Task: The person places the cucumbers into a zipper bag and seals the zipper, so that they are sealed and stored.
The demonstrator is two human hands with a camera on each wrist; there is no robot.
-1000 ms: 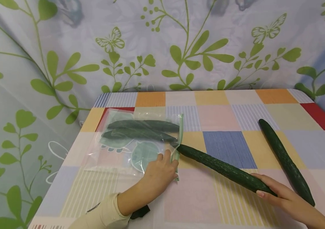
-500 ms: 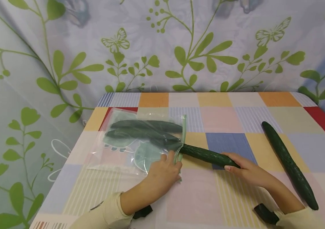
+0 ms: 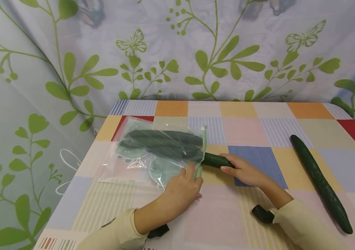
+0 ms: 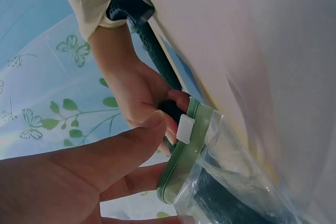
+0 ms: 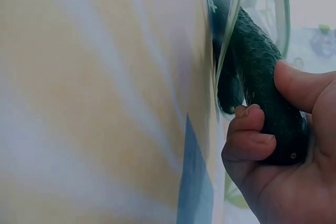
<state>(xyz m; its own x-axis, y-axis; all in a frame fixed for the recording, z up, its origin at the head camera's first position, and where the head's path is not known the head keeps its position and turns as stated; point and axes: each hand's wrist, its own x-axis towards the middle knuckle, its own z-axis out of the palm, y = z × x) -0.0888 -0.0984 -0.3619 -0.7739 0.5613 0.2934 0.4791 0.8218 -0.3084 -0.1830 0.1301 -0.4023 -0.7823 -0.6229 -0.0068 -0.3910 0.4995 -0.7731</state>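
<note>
A patchwork-patterned table [image 3: 219,215] carries a clear bag [image 3: 133,173] of cucumbers [image 3: 171,140] and, well apart, a loose cucumber [image 3: 321,184]

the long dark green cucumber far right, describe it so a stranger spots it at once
On the multicoloured patchwork tablecloth, look right of the person's bare right hand. There a long, dark green cucumber lies slantwise. It is the only cucumber wholly outside the clear, green-edged plastic bag, with no hand touching it.
</note>
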